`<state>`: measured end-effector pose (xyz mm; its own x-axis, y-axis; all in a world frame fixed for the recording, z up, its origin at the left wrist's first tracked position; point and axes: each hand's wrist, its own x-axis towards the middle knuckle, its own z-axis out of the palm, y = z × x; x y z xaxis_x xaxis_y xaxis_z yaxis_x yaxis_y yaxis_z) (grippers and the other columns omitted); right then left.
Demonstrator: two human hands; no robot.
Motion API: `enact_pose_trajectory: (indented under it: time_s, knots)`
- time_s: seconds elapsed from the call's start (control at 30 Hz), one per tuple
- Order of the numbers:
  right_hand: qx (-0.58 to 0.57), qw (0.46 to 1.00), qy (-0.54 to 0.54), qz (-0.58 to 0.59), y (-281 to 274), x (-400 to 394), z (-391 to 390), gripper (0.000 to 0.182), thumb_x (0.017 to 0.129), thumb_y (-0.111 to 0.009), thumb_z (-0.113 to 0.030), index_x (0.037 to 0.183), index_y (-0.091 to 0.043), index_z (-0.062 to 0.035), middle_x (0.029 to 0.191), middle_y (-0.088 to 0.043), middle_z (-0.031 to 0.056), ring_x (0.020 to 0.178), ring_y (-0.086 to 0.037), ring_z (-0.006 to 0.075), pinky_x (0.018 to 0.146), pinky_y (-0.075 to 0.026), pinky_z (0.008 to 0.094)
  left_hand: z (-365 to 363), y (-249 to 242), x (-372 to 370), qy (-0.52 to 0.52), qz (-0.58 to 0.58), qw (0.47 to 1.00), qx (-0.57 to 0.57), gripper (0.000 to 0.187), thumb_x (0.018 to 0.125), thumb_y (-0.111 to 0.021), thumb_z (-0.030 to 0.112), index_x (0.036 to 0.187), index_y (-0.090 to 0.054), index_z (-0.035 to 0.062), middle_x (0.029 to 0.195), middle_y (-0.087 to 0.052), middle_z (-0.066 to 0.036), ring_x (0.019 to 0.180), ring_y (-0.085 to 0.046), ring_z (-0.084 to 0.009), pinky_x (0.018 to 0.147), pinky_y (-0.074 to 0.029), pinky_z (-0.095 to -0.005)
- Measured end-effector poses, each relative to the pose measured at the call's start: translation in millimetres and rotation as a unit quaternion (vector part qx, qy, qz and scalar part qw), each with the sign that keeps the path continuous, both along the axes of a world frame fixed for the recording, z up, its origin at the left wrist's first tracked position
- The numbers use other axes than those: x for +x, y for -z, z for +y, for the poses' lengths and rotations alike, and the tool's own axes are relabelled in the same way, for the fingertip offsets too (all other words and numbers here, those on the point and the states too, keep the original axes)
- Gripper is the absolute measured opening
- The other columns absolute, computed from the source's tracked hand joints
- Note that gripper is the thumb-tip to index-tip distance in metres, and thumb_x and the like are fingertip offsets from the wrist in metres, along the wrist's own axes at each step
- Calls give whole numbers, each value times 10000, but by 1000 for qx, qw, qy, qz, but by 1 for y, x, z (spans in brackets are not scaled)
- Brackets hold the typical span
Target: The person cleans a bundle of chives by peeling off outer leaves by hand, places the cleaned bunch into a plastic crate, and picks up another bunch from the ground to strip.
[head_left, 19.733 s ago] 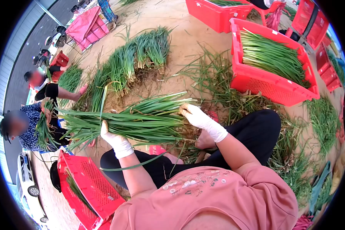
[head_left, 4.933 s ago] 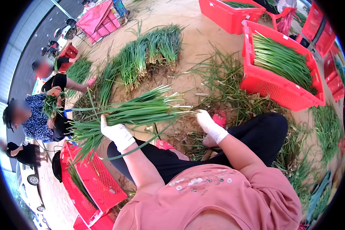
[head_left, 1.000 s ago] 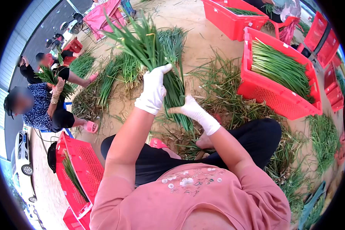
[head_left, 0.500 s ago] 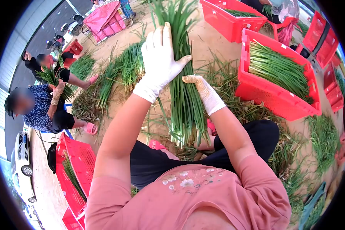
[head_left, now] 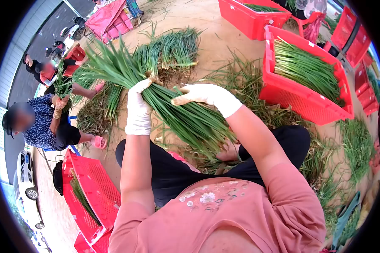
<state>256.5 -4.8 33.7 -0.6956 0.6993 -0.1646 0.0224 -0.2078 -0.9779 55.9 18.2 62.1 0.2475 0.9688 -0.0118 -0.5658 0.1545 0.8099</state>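
Observation:
A bunch of garlic chives point(head_left: 185, 118) lies slantwise in front of me, leaf tips at the upper left and stem ends at the lower right, above my lap. My left hand point(head_left: 140, 101), in a white glove, is closed round its middle, with the thumb across the leaves. Further down the bunch is my right hand point(head_left: 204, 96), gloved too. Its thumb lies over the stalks, and the other fingers seem to go behind them, partly hidden. Past the left hand, several more bunches of chives point(head_left: 166, 50) stand on the ground.
On the right is a red crate point(head_left: 302, 103) holding chives point(head_left: 308, 71); another red crate point(head_left: 251, 25) stands behind it. A red crate point(head_left: 93, 185) is at my left. Loose leaves point(head_left: 249, 84) litter the ground. A co-worker point(head_left: 40, 122) sits at the left with chives in hand.
The bunch has turned from nearly upright to slanting, its leaf tips swinging left. My left hand has moved down and left and now wraps the stalks; my right hand has shifted slightly left.

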Motion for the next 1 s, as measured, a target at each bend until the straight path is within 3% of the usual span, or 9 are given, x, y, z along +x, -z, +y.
enact_pose_trajectory:
  time_s: [0.23, 0.43, 0.57, 0.63, 0.7, 0.77, 0.83, 0.87, 1.0]
  knots:
    - [-113, 939, 272, 175, 107, 88, -57, 685, 811, -615, -339, 1337, -280, -56, 1244, -457, 79, 1156, -434, 191, 867, -426, 347, 13, 13, -65, -185, -20, 982, -33, 86, 727, -604, 63, 798, -582, 20, 741, -599, -82, 686, -582, -226, 674, -496, -352]
    - [-109, 951, 286, -53, 111, 54, -69, 308, 855, -556, -308, 1009, -587, -43, 646, -519, -29, 500, -409, 52, 436, -296, 199, 9, 23, -69, -281, 11, 959, -38, 120, 727, -605, 81, 833, -569, 37, 735, -578, -60, 660, -565, -182, 632, -478, -300]
    - [-116, 893, 430, 67, 125, 87, -64, 227, 898, -479, -231, 772, -539, -53, 478, -314, -90, 369, -253, 28, 336, -173, 202, 4, 27, -78, -330, -1, 943, -34, 136, 729, -601, 68, 855, -558, 41, 738, -565, -50, 651, -554, -178, 635, -471, -294]
    - [-209, 749, 554, 297, 165, 132, -60, 212, 904, -460, -264, 833, -532, -78, 539, -397, -76, 394, -295, 33, 346, -208, 181, 3, 30, -89, -339, -9, 940, -31, 136, 732, -596, 65, 860, -558, 42, 751, -568, -53, 657, -556, -180, 636, -471, -292]
    - [-188, 691, 659, 232, 178, 147, -61, 191, 892, -476, -267, 897, -540, -87, 624, -481, -70, 499, -409, 38, 439, -329, 205, -3, 28, -92, -360, -10, 932, -31, 93, 732, -586, 44, 822, -568, 28, 754, -579, -68, 696, -566, -185, 673, -472, -287]
    - [-22, 784, 617, -70, 147, 107, -61, 296, 826, -584, -265, 1027, -557, -49, 915, -603, 28, 819, -547, 114, 732, -419, 257, 0, 32, -96, -359, -6, 932, -37, 94, 738, -586, 54, 828, -571, 31, 757, -584, -58, 675, -565, -183, 660, -473, -289]
    - [67, 876, 474, -60, 129, 62, -58, 362, 720, -698, -256, 964, -622, 1, 974, -610, 87, 884, -565, 171, 806, -426, 287, -2, 33, -90, -358, -1, 932, -53, 97, 735, -591, 54, 828, -574, 35, 753, -587, -59, 668, -565, -183, 648, -475, -291]
    - [216, 828, 452, -252, 140, 44, -49, 302, 703, -697, -244, 875, -650, 1, 944, -614, 115, 867, -577, 207, 783, -438, 295, -4, 32, -86, -356, 0, 933, -54, 97, 735, -591, 54, 828, -574, 35, 753, -587, -59, 668, -565, -183, 648, -475, -291]
    - [298, 786, 446, -307, 121, -8, -40, 398, 634, -720, -386, 858, -672, -62, 885, -597, 130, 877, -557, 289, 766, -431, 359, -5, 33, -73, -329, -5, 942, -64, 136, 720, -607, 49, 844, -552, 40, 731, -557, -47, 641, -554, -180, 605, -472, -295]
